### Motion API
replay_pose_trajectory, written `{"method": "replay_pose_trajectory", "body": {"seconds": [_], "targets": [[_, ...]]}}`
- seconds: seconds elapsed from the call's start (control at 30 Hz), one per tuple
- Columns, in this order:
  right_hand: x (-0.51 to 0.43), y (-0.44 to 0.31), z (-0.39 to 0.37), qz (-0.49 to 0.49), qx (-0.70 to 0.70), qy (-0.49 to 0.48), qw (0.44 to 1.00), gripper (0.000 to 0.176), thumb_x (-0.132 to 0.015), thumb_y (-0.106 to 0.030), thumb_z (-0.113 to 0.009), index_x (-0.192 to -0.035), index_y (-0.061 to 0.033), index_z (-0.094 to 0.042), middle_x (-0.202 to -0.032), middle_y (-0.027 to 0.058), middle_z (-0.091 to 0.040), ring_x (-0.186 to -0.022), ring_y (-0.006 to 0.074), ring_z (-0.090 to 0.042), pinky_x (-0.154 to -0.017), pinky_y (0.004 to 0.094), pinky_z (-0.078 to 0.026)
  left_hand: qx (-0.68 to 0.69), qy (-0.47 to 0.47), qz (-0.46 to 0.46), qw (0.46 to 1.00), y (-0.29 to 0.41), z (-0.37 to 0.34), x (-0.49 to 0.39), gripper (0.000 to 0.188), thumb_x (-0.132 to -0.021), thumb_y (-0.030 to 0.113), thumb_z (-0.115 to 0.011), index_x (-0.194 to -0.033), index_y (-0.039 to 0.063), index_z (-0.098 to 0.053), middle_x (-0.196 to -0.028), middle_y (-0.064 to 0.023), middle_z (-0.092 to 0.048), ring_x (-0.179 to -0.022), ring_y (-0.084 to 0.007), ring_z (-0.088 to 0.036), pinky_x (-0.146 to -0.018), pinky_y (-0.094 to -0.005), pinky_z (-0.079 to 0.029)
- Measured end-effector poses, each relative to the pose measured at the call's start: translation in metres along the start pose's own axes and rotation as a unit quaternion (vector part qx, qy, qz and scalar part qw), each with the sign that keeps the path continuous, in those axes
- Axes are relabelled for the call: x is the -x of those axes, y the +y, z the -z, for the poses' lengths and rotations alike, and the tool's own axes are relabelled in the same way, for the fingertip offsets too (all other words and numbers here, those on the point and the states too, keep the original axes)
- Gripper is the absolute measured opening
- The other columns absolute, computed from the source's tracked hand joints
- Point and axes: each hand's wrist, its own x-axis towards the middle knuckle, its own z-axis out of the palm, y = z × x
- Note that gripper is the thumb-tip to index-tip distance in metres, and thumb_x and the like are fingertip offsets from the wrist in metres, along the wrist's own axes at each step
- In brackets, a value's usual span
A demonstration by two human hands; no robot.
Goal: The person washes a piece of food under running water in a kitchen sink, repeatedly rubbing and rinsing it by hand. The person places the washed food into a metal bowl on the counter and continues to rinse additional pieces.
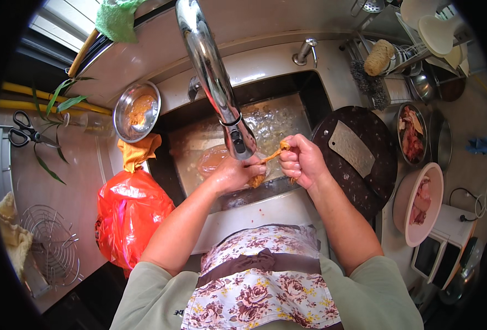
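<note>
Both hands hold a twisted orange cloth (273, 156) over the near side of a dark sink (161, 165) that contains cloudy water. My left hand (237, 175) grips one end, just below the spout of a chrome faucet (210, 62). My right hand (301, 161) is closed round the other end, at the right. Beneath the hands, partly hidden by the left one, a rounded vessel (210, 159) lies in the water. Right of the sink a metal cleaver blade (352, 148) rests flat on a round dark chopping board (334, 185).
A red plastic bag (134, 214) and a steel bowl (157, 111) stand left of the sink. Scissors (31, 134) lie farther left. On the right are a metal bowl of raw meat (411, 134), a pink basin (433, 206) with more meat, and a utensil rack (412, 62).
</note>
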Motion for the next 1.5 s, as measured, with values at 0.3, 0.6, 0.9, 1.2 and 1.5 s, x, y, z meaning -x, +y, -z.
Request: {"method": "replay_pose_trajectory", "body": {"seconds": [0.3,0.6,0.9,1.2,1.5], "targets": [[0.003,-0.004,-0.01,0.227,0.612,-0.051,0.756,0.024,-0.09,-0.019,-0.075,-0.107,-0.0047,-0.067,-0.074,0.0007,-0.062,-0.058,0.0104,-0.055,-0.055,0.0272,-0.044,0.122,-0.065,-0.024,0.99,-0.014,0.003,0.001,0.025,-0.09,0.026,-0.08,-0.098,0.005,-0.07,-0.085,0.0045,-0.068,-0.081,-0.0075,-0.059,-0.077,-0.0278,-0.05],[0.003,-0.002,0.004,0.09,0.534,-0.084,0.837,0.025,-0.094,-0.027,-0.075,-0.087,-0.0038,-0.072,-0.066,-0.003,-0.06,-0.059,0.0086,-0.054,-0.054,0.0262,-0.041,-0.168,0.039,-0.108,0.979,-0.017,-0.002,0.005,0.021,-0.088,0.03,-0.076,-0.098,0.012,-0.072,-0.078,-0.0054,-0.071,-0.07,-0.0189,-0.066,-0.071,-0.0361,-0.053],[0.0,-0.023,0.006,0.185,0.351,-0.017,0.918,0.023,-0.101,-0.026,-0.065,-0.094,-0.0044,-0.069,-0.064,-0.0068,-0.052,-0.049,0.0018,-0.04,-0.045,0.0215,-0.03,0.264,0.009,0.093,0.96,-0.062,-0.011,-0.005,0.013,-0.093,0.015,-0.074,-0.094,0.004,-0.067,-0.086,-0.0053,-0.071,-0.07,-0.0165,-0.069,-0.061,-0.0305,-0.054],[-0.049,0.052,0.014,0.296,0.605,0.123,0.729,0.036,-0.101,-0.033,-0.06,-0.12,-0.0013,-0.063,-0.114,0.0211,-0.065,-0.101,0.0368,-0.068,-0.092,0.0473,-0.054,0.535,0.055,0.01,0.843,-0.021,-0.006,0.018,0.015,-0.095,0.01,-0.068,-0.109,0.003,-0.069,-0.093,-0.0098,-0.072,-0.066,-0.0175,-0.068,-0.057,-0.0267,-0.055],[-0.057,0.087,-0.011,-0.029,0.024,-0.095,0.995,0.035,-0.102,-0.035,-0.06,-0.124,-0.0071,-0.06,-0.114,0.0117,-0.068,-0.096,0.0278,-0.072,-0.065,0.0425,-0.064,0.537,0.132,-0.074,0.83,-0.013,0.015,0.054,0.051,-0.095,-0.002,-0.06,-0.145,-0.001,-0.049,-0.124,-0.0128,-0.065,-0.105,-0.0216,-0.069,-0.094,-0.0356,-0.057]]}}
